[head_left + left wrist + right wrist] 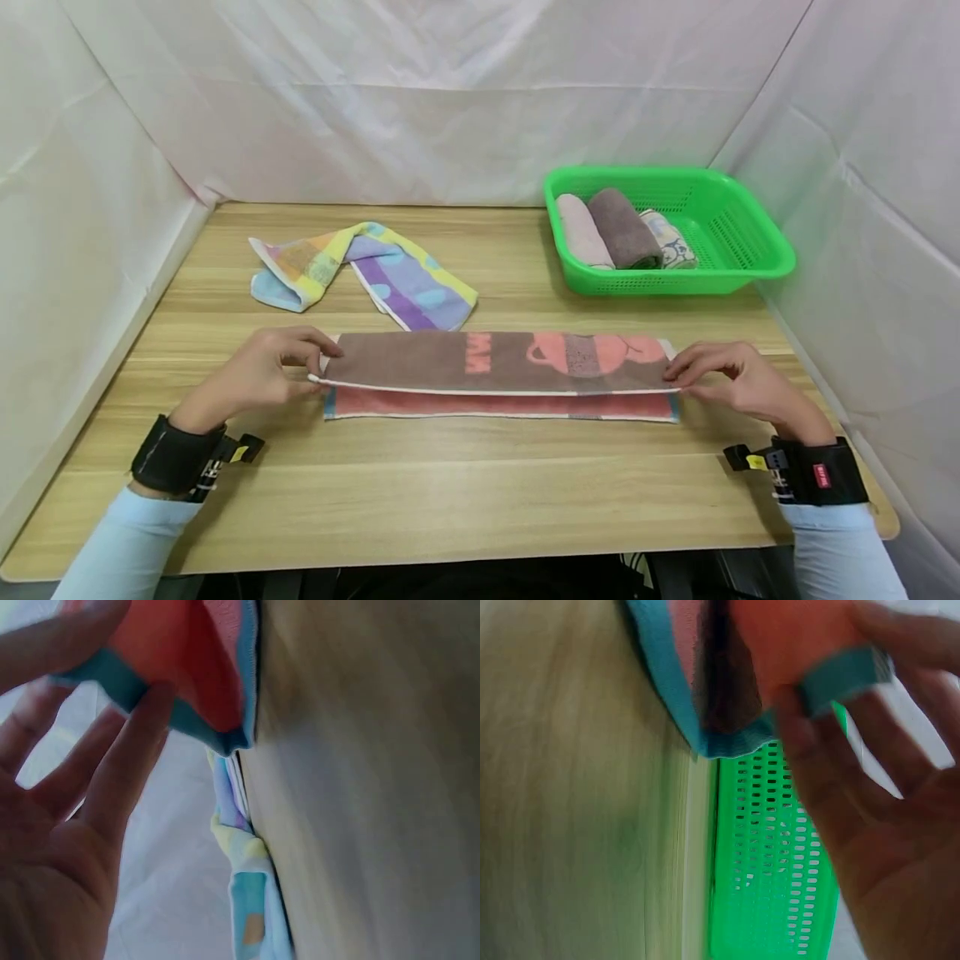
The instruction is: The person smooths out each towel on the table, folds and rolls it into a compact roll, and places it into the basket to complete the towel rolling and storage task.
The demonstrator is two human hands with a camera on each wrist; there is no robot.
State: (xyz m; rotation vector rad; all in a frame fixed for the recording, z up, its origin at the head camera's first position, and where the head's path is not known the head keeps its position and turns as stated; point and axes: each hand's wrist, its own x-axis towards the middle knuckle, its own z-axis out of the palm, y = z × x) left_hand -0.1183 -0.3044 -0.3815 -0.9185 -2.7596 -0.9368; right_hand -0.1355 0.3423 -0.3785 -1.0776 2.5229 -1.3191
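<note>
"Left hand (262, 375) first: what does it have?"

"One near corner of the brown-and-coral towel (405, 360), pinched between thumb and fingers. The right hand (738, 379) pinches the corner at the opposite end the same way."

"And where does that towel lie?"

"Across the middle of the tabletop (480, 492), folded lengthwise. Its upper layer, brown with coral lettering, is raised along the near edge between the hands; the coral lower layer, with blue ends, shows beneath."

"What is on the wrists?"

"A black strap (176, 457) on the left and a matching one on the right, next to pale blue sleeves (120, 542)."

"Beyond the folded cloth?"

"A multicoloured towel (435, 287), bent and loosely spread, behind it and to the left. Whether the two touch is hard to tell."

"To the right?"

"A green basket (648, 285) at the back, with a pale pink roll (582, 235), a grey-brown roll (622, 229) and a patterned roll (670, 242) side by side."
</note>
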